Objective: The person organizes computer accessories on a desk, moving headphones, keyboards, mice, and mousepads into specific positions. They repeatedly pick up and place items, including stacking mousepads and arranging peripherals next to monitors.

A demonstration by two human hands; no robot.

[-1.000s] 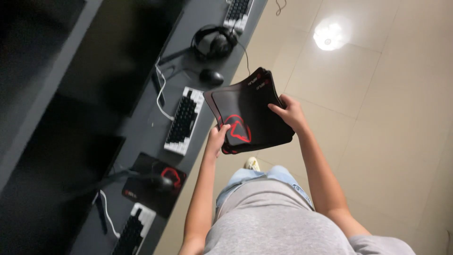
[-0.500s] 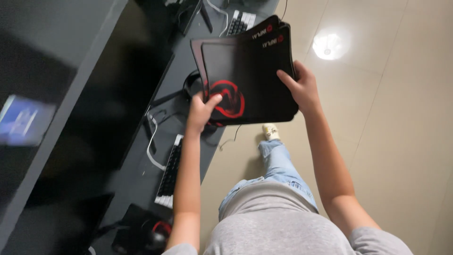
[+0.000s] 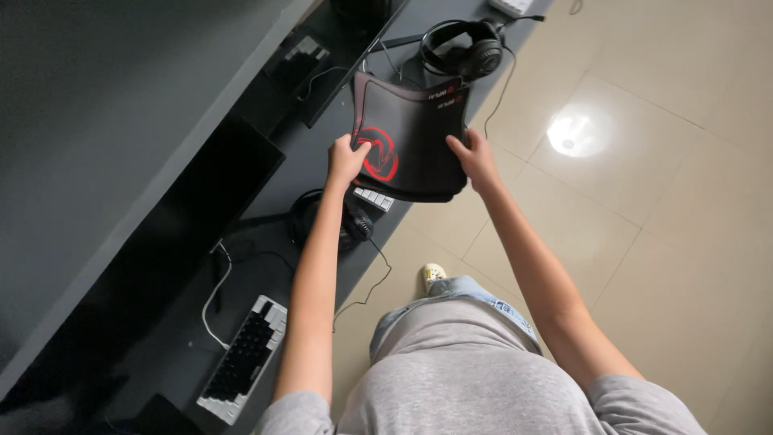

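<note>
My left hand (image 3: 346, 159) has its grip closed on the near left edge of the black mouse pads (image 3: 411, 137); my right hand (image 3: 475, 157) pinches the near right edge. The stack hangs over the worktop (image 3: 318, 173) edge, long axis pointing away toward the headset (image 3: 463, 48).

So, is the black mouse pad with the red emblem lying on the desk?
No: both hands hold the black mouse pad above the desk.

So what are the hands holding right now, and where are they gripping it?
A stack of black flexible mouse pads with red emblems, held by the near edge: left hand at one corner, right hand at the other.
</note>
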